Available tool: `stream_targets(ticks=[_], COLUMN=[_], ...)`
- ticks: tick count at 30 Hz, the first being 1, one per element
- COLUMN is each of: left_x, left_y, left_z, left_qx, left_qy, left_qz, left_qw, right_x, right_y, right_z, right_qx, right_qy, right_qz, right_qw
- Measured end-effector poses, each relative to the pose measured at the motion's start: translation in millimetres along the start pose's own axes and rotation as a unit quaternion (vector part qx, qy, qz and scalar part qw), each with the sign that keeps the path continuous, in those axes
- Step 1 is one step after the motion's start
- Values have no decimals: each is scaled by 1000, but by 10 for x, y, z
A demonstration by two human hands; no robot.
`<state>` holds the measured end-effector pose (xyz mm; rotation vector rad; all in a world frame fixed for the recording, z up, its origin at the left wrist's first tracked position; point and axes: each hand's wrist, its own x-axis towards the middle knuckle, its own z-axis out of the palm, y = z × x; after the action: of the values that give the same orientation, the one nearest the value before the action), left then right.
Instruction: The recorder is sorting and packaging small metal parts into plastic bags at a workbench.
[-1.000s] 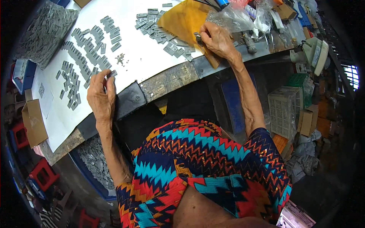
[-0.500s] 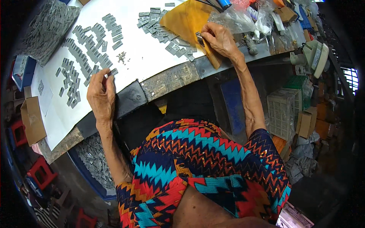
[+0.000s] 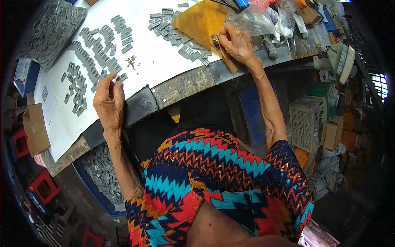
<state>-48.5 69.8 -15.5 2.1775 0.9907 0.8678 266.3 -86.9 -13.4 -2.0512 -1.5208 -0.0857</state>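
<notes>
My left hand [image 3: 109, 103] rests at the table's near edge, thumb and fingers bent inward. A small grey rectangular piece [image 3: 122, 77] is at its fingertips; the exact contact is partly hidden. Several more grey rectangular pieces [image 3: 88, 57] lie in slanting rows beyond and left of it. My right hand [image 3: 238, 45] is over a brownish-yellow sheet [image 3: 201, 22], thumb and index finger pinched together. Just left of that pinch are small dark bits [image 3: 214, 40] on the sheet. What the pinch holds, if anything, is too small to tell. Tiny brassy parts [image 3: 131, 61] form a little heap on the white table covering [image 3: 152, 74].
A loose pile of grey pieces [image 3: 164, 24] lies by the sheet. At the far left stands a clear bag [image 3: 51, 33] full of grey pieces. Plastic wrapping [image 3: 251, 24] clutters the far right. Below the table is a blue-rimmed bin [image 3: 92, 189].
My right hand has shifted slightly up and away from the dark bits on the sheet. My left hand has drawn a little to the left, beside the grey piece.
</notes>
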Motion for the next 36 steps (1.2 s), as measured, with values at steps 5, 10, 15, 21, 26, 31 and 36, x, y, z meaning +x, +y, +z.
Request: stream_targets(ticks=[5, 10, 15, 21, 26, 31, 36], left_x=[-6, 0, -5, 55, 138, 198, 185], left_y=[21, 0, 24, 309, 592, 703, 760], left_z=[-4, -15, -53, 103, 525, 926, 976], left_qx=[-10, -15, -20, -82, -119, -25, 79], left_qy=[7, 15, 80, 22, -90, -69, -61], left_qz=[-8, 15, 31, 86, 110, 174, 168], left_qw=[1000, 1000, 996, 993, 983, 982, 981], right_x=[-23, -46, -30, -51, -25, -35, -11], right_y=[-51, -50, -96, -20, 27, 60, -17], right_z=[11, 39, 72, 11, 21, 27, -19], right_qx=[4, -31, -6, 64, 83, 132, 160], right_qy=[16, 38, 51, 33, 29, 19, -14], right_qz=[4, -13, 6, 86, 90, 111, 99], right_qw=[1000, 999, 999, 994, 992, 985, 982])
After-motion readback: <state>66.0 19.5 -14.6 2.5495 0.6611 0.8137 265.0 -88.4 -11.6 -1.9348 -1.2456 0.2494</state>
